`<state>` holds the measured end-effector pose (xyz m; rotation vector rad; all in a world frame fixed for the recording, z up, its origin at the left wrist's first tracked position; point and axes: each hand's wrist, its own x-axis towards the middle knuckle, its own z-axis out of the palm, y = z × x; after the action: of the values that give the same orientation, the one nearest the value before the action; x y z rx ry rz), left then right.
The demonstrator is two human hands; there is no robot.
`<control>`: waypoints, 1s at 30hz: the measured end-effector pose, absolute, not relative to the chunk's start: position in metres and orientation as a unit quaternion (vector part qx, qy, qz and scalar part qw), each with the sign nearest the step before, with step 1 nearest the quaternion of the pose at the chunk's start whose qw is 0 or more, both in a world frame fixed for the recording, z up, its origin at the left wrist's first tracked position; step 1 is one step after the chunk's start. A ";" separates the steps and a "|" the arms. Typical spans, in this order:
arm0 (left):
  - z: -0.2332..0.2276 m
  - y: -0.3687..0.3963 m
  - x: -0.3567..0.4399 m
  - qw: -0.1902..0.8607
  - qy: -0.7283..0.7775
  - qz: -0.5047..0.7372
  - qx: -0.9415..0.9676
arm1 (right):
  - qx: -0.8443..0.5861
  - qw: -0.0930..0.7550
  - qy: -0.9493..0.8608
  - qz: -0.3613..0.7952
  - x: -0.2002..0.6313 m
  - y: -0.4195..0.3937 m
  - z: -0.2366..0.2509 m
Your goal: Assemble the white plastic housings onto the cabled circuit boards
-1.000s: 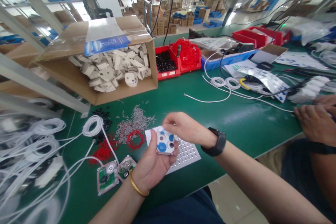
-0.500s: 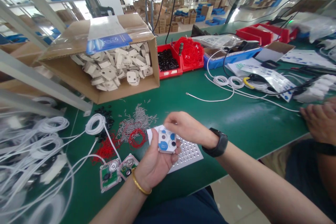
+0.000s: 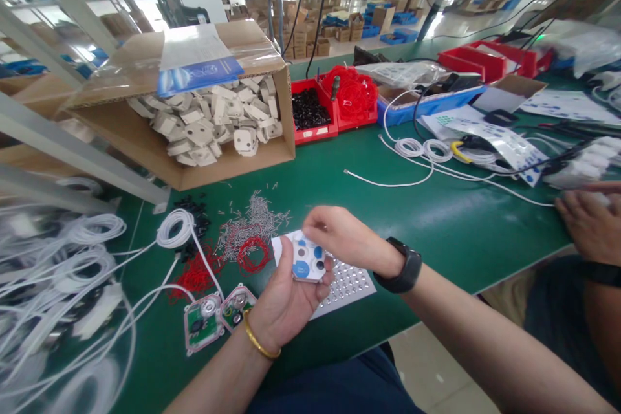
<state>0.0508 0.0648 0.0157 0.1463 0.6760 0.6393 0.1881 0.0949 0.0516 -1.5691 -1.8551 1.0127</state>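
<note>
Left hand (image 3: 284, 301) cups a small white square part (image 3: 307, 261) with blue and dark dots, over the table's (image 3: 436, 226) near edge; right hand (image 3: 339, 236) fingertips pinch its top edge. Carton (image 3: 233, 168) holds white parts, red bins (image 3: 334, 126) hold black and red rings.

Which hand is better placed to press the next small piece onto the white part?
Probably the right hand: its fingers already pinch at the top edge of the white part. The left hand cradles that part from below, so it is occupied.
</note>
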 end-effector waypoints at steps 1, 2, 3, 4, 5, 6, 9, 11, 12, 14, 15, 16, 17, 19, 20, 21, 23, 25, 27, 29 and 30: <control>0.016 0.065 0.051 0.890 0.327 0.309 0.070 | -0.579 0.253 -0.681 0.370 0.187 0.094 0.052; 0.016 0.065 0.051 0.890 0.326 0.310 0.071 | -0.581 0.253 -0.680 0.370 0.187 0.094 0.052; 0.016 0.065 0.051 0.890 0.325 0.311 0.071 | -0.582 0.252 -0.678 0.371 0.186 0.094 0.053; 0.016 0.065 0.050 0.891 0.323 0.311 0.072 | -0.584 0.250 -0.675 0.374 0.185 0.094 0.053; 0.016 0.065 0.050 0.891 0.321 0.312 0.072 | -0.586 0.248 -0.672 0.378 0.185 0.094 0.054; 0.016 0.065 0.050 0.892 0.318 0.313 0.073 | -0.589 0.246 -0.668 0.382 0.184 0.094 0.054; 0.015 0.065 0.050 0.891 0.317 0.316 0.072 | -0.594 0.244 -0.656 0.396 0.182 0.094 0.055; 0.014 0.066 0.049 0.891 0.317 0.318 0.068 | -0.595 0.244 -0.649 0.407 0.182 0.095 0.054; 0.014 0.066 0.049 0.892 0.315 0.317 0.067 | -0.595 0.243 -0.647 0.410 0.182 0.095 0.053; 0.013 0.066 0.049 0.895 0.308 0.315 0.064 | -0.596 0.244 -0.650 0.404 0.182 0.096 0.051; 0.013 0.067 0.048 0.896 0.306 0.314 0.062 | -0.597 0.246 -0.652 0.398 0.182 0.096 0.051; 0.014 0.067 0.048 0.897 0.306 0.313 0.061 | -0.597 0.247 -0.655 0.393 0.182 0.096 0.050; 0.014 0.067 0.048 0.897 0.307 0.313 0.060 | -0.597 0.248 -0.655 0.390 0.182 0.097 0.050; 0.015 0.067 0.048 0.894 0.312 0.315 0.061 | -0.597 0.249 -0.652 0.396 0.182 0.097 0.051; 0.015 0.067 0.049 0.893 0.315 0.315 0.061 | -0.598 0.249 -0.649 0.400 0.181 0.097 0.051; 0.015 0.067 0.049 0.892 0.316 0.316 0.061 | -0.600 0.248 -0.646 0.401 0.181 0.097 0.051; 0.014 0.068 0.049 0.892 0.316 0.319 0.060 | -0.603 0.247 -0.645 0.400 0.181 0.096 0.052; 0.013 0.068 0.050 0.892 0.315 0.320 0.058 | -0.603 0.247 -0.644 0.401 0.181 0.097 0.051; 0.012 0.069 0.050 0.890 0.319 0.321 0.060 | -0.597 0.251 -0.645 0.406 0.181 0.097 0.050; 0.013 0.069 0.050 0.887 0.324 0.322 0.062 | -0.595 0.256 -0.647 0.402 0.180 0.096 0.048; 0.013 0.068 0.051 0.887 0.326 0.322 0.064 | -0.596 0.259 -0.649 0.397 0.180 0.096 0.047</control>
<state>0.0505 0.0685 0.0130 0.1327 0.6769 0.6697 0.1803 0.0962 0.0475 -1.6138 -1.7572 1.0752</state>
